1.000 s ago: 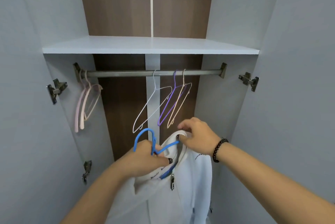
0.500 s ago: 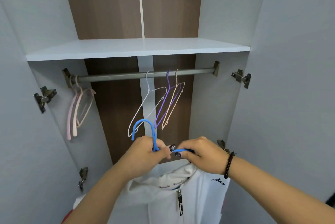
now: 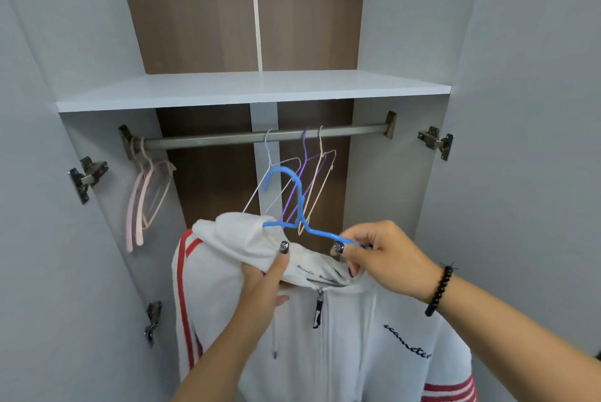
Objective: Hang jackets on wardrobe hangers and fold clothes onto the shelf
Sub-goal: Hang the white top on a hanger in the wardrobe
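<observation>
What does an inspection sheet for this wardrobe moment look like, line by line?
Surface: white shelf bare where visible.
Job's things: white jacket half on blue hanger, below the rail.
Clutter: three wire hangers mid-rail, pink hangers at its left end.
Grippers: left hand grips the jacket's collar and shoulder; right hand pinches the hanger's arm.
Cables: nothing seen.
Surroundings: open grey doors, metal hinges.

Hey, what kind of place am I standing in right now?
Most likely at an open built-in wardrobe in a home: a grey metal hanging rail carrying thin wire hangers, a white shelf above, and hinged grey doors.
</observation>
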